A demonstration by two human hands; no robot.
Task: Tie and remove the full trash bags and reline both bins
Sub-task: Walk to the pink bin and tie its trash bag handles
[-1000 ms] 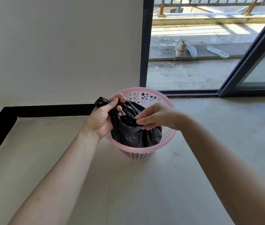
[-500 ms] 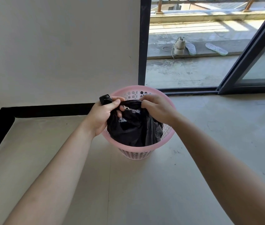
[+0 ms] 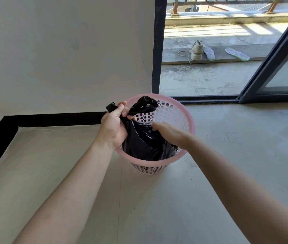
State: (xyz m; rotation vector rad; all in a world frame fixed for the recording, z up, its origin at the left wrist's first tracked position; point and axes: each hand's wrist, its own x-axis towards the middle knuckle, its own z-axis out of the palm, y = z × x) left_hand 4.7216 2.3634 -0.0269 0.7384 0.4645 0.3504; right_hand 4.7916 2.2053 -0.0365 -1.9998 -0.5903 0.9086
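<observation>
A pink perforated bin (image 3: 180, 117) stands on the floor near the wall. A black trash bag (image 3: 143, 143) fills its near half. My left hand (image 3: 113, 125) is closed around the bag's gathered top at the bin's left rim; a twisted black end (image 3: 145, 103) sticks up past my fingers and a short stub pokes out beside my thumb. My right hand (image 3: 169, 133) rests on the bag inside the bin, fingers curled down into the plastic. Only one bin is in view.
A pale wall with a black skirting strip (image 3: 51, 118) runs behind and to the left of the bin. A dark-framed sliding door (image 3: 270, 55) stands open to a balcony, where a shoe (image 3: 197, 51) and two insoles lie. Bare grey floor spreads to the right.
My right hand has let go of the bag's top and dropped lower onto the bag's body. The left hand kept its grip, and the twisted end now stands up behind it.
</observation>
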